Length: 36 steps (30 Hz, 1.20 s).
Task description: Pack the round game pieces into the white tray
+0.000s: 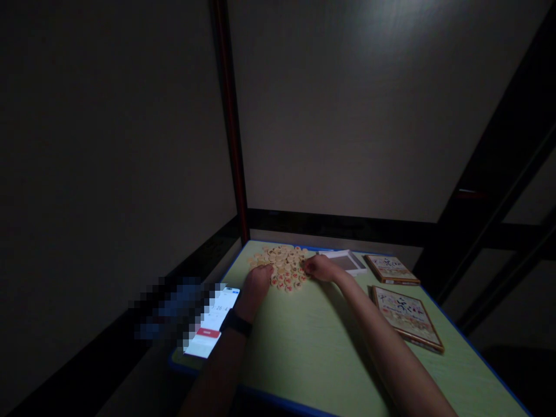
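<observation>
Round wooden Chinese chess pieces (281,259) lie in a loose heap at the far left of the green table. Several in the nearer part are face up with red characters; many others look blank from here. My left hand (258,279), with a dark band at the wrist, rests at the heap's near left edge, its fingers curled inward. On the right edge, my right hand (321,268) has thumb and fingers drawn together by the pieces. Dim light and small size hide what, if anything, either hand holds.
An open white box tray (347,262) sits beyond my right hand. Two flat printed boxes, a farther one (391,269) and a nearer one (407,315), lie on the right. A lit phone (209,330) is at the table's left edge. Walls (339,133) enclose the far side.
</observation>
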### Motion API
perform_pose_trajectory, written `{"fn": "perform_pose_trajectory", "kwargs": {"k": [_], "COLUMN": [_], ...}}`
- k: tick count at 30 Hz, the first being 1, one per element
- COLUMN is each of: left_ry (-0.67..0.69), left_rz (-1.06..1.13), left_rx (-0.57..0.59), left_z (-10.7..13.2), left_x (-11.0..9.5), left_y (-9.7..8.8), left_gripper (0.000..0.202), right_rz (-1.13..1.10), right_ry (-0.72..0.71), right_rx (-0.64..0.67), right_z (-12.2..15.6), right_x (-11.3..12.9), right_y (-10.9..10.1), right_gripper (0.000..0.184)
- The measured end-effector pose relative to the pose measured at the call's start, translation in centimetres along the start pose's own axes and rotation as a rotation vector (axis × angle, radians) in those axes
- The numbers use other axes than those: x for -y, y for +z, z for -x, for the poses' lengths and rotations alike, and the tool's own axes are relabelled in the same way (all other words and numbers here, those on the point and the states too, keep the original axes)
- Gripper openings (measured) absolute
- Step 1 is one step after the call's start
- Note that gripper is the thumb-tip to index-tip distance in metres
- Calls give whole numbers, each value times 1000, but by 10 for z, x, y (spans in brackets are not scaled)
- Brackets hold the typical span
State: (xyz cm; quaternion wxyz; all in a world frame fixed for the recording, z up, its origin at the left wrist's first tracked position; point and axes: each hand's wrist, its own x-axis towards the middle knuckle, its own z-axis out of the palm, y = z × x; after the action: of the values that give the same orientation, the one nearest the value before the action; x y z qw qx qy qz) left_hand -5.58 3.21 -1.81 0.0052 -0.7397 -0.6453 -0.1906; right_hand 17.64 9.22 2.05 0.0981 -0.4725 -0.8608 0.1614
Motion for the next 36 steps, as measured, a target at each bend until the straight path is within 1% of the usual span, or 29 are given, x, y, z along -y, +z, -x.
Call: {"fn": "perform_pose_trajectory", "kwargs": {"k": [3, 5, 7, 10, 12, 14, 18, 24, 26, 29, 33, 36], "left_ry": [-13, -5, 33, 105, 117, 99, 57, 48, 47, 36, 45, 57], "left_rz": [6, 47, 98, 143, 150, 141, 61, 51, 60, 73, 90, 96], "left_rx": [-18, -57, -97, -111, -100, -89, -70, 47, 67, 74, 84, 91], "left_z": [-1, -1, -1, -1, -1, -1, 1, 4, 4, 4, 2, 1], "left_x": [0, -1, -3, -5, -6, -6, -5, -7, -7, -6, -4, -2], "left_y": [0, 1, 1, 4, 5, 5, 0, -11, -12, -10, -7, -3], "left_gripper": [31, 30, 28, 20, 17, 16, 22, 26, 27, 26, 25, 25], "right_rz": [8, 13, 18, 26, 29, 32, 47, 101, 126, 151, 165, 229], "right_ry": [3, 6, 9, 12, 14, 16, 19, 30, 34, 8, -123, -189], "right_rx": [9, 8, 5, 1, 0, 2, 1, -38, -74, -128, -144, -159], "right_z": [-1, -1, -1, 0, 1, 1, 2, 3, 3, 3, 4, 3], "right_x": [0, 0, 0, 1, 2, 3, 4, 6, 11, 28, 56, 65], "right_y": [1, 1, 1, 0, -1, -2, -2, -5, -4, 3, 22, 33], "right_gripper": [29, 29, 30, 29, 30, 31, 34, 32, 30, 30, 34, 36]}}
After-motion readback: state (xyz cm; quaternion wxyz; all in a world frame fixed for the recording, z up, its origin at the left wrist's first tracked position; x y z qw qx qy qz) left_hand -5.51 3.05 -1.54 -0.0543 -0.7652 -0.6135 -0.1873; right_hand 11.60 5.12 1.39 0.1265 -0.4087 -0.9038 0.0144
